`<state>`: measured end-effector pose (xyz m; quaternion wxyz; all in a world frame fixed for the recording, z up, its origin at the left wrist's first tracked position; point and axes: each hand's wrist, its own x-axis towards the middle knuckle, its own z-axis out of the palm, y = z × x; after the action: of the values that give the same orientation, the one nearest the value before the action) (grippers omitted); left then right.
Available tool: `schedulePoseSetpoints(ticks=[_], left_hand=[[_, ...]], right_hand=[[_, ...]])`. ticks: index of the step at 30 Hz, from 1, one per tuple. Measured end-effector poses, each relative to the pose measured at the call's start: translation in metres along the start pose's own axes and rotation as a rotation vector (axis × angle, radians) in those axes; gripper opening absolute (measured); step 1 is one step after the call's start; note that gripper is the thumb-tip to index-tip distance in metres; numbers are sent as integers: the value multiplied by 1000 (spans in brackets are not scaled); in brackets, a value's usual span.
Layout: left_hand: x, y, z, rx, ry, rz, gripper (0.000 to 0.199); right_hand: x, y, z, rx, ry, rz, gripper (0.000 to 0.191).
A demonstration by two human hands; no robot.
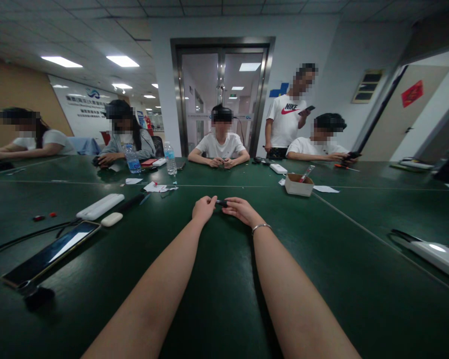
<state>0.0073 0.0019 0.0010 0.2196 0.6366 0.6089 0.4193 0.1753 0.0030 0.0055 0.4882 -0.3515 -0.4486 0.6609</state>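
Both my arms reach forward over the dark green table (224, 299). Between the hands is a small, dark, slender object (221, 203); its exact kind is too small to make out. My left hand (204, 209) pinches its left end with thumb and fingers. The right end sits in the fingers of my right hand (243, 210), which has a silver bracelet (262, 227) at the wrist. Part of the object is hidden by the fingers.
At left lie a phone (56, 254), a white power bank (101, 206), a white earbud case (112, 219) and a black cable (26, 238). A box (298, 186) and bottles (170, 159) stand farther off. Another white device (439, 254) lies at right. Several people are around the table.
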Motion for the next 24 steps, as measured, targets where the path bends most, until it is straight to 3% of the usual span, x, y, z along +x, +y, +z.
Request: schedulePoseSetpoints(ticks=[24], left_hand=[[-7, 13, -4, 24, -37, -103, 45]], right_hand=[[1, 2, -1, 10, 4, 2, 17]])
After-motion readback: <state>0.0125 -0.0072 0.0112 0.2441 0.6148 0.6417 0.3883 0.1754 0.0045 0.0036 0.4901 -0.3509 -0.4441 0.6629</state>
